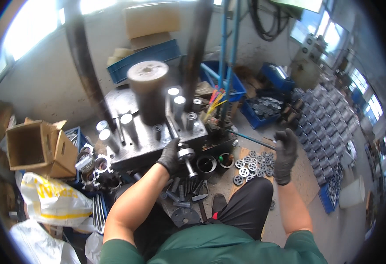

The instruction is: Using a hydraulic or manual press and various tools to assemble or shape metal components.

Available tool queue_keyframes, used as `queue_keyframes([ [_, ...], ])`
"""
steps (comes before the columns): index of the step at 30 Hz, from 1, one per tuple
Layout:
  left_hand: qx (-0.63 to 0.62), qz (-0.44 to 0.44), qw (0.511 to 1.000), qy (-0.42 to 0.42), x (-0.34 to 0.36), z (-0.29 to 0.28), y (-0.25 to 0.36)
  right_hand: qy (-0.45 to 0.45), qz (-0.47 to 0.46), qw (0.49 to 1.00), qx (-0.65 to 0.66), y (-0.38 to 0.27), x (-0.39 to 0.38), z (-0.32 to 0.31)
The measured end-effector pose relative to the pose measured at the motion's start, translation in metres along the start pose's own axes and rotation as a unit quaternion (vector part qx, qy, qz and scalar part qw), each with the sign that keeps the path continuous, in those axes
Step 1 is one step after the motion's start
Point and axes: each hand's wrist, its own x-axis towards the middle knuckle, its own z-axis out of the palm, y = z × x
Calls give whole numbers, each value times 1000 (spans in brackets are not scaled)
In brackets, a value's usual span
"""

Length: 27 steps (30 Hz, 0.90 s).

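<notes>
My left hand [170, 156], in a dark glove, is closed on a metal shaft [188, 163] with a thick ring-shaped collar near its middle. The shaft slants down in front of the front edge of a steel press bed [146, 138]. My right hand [285, 157], gloved too, is raised on the right with its fingers loosely bent upward and nothing seen in them. Beside it ends a blue lever bar [252, 140]; whether they touch I cannot tell. Upright metal cylinders and a wide, pale-topped ram [148, 86] stand over the bed.
Several spoked metal wheels [250, 167] lie on a board at the right, before a large stack of metal cylinders [327, 127]. Below the bed are a hammer [200, 198], loose bolts and a round plate [185, 216]. Cardboard boxes [32, 145] and a white sack [54, 198] crowd the left.
</notes>
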Motion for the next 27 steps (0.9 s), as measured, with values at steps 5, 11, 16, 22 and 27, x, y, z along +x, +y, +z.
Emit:
queue_keyframes([
  [5, -115, -125, 956, -238, 2, -22, -1, 54, 153, 983, 90, 40, -74, 46],
  [11, 93, -77, 986, -113, -37, -35, -47, -108, 700, 629, 320, -1, -185, 126],
  [16, 360, 127, 918, -110, -62, -29, -69, -253, 534, 702, 398, -41, -197, 133],
  [22, 613, 452, 602, -241, -62, -31, -36, -227, 589, 577, 518, -59, -166, 120],
  [27, 574, 396, 704, -135, -38, -58, 11, -110, 416, 736, 523, -55, -116, 50],
])
